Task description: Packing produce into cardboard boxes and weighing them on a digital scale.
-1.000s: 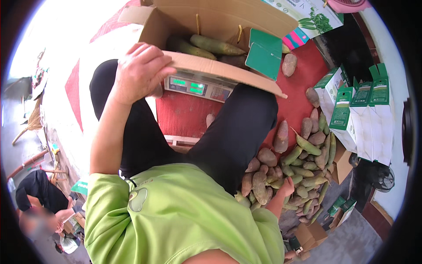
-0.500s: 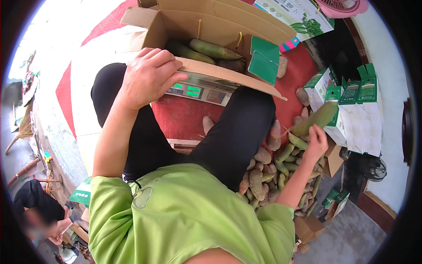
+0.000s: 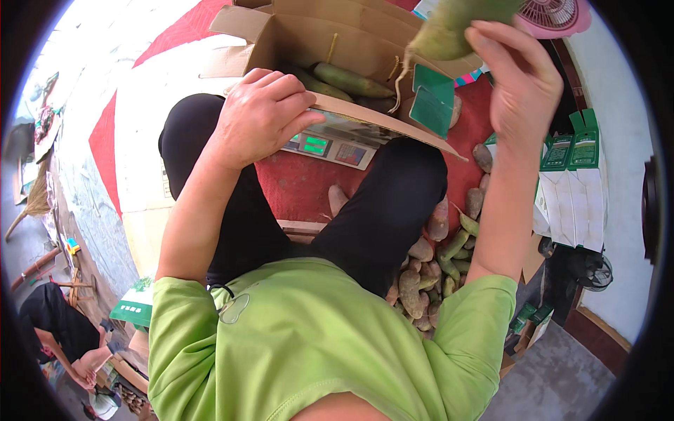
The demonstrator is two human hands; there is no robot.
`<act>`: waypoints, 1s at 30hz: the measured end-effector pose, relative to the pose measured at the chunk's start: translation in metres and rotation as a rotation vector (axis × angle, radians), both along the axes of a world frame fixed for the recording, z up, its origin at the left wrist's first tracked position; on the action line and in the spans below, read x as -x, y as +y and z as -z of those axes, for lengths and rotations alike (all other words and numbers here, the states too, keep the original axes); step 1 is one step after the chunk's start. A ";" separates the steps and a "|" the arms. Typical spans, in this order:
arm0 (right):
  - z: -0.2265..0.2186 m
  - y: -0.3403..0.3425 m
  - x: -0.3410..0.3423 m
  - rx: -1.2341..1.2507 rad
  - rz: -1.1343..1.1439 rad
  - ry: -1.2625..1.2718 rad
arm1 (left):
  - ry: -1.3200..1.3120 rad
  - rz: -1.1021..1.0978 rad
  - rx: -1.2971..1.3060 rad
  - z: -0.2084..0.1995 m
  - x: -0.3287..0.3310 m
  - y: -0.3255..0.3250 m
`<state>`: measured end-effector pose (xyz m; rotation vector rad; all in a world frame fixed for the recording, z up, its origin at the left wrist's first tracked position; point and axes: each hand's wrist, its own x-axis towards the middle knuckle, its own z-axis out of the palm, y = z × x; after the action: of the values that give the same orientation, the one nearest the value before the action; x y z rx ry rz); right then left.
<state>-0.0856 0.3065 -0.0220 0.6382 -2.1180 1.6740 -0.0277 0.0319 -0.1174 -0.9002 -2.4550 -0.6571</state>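
Observation:
A large green radish (image 3: 456,31) with a long thin root is held up by my right hand (image 3: 523,81), closed round its side. It hangs above the right end of an open cardboard box (image 3: 365,42). My left hand (image 3: 267,116) grips the near flap (image 3: 379,126) of that box, fingers folded over its edge. Inside lie several green radishes (image 3: 351,79), partly in shadow. Beneath the flap, between my knees, shows a digital scale (image 3: 330,149) with lit green displays. A green card flap (image 3: 432,100) sticks up at the box's right corner.
A heap of green and reddish radishes (image 3: 414,288) lies by my right leg on red cloth. White-and-green cartons (image 3: 572,189) stand at the right, near a pink fan (image 3: 551,14) and a black fan (image 3: 597,272). Another person (image 3: 63,323) sits at the far left.
My right hand has lifted the radish from beside the cartons up and over the box's right end. My left hand keeps its hold on the flap.

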 end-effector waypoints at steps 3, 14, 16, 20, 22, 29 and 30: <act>0.039 -0.013 0.022 -0.060 -0.055 -0.129 | 0.024 -0.005 0.001 -0.001 -0.001 -0.004; 0.102 -0.018 0.018 -0.441 -0.214 -0.396 | 0.006 -0.009 -0.014 0.000 0.001 -0.001; 0.104 -0.016 0.018 -0.443 -0.216 -0.450 | 0.009 -0.007 -0.008 0.000 0.000 0.000; 0.106 -0.017 0.017 -0.545 -0.214 -0.370 | 0.001 -0.024 0.011 -0.002 0.000 0.003; 0.105 -0.017 0.018 -0.558 -0.188 -0.360 | 0.001 -0.018 0.014 -0.002 0.001 0.004; 0.082 -0.003 0.012 -0.564 -0.090 -0.449 | 0.006 -0.059 0.005 0.001 0.003 0.005; 0.076 0.005 0.009 -0.476 -0.085 -0.366 | 0.005 -0.054 0.005 0.000 0.003 0.006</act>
<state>-0.0948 0.3119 -0.0982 0.5893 -2.8319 1.4130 -0.0306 0.0375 -0.1171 -0.8328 -2.4686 -0.6296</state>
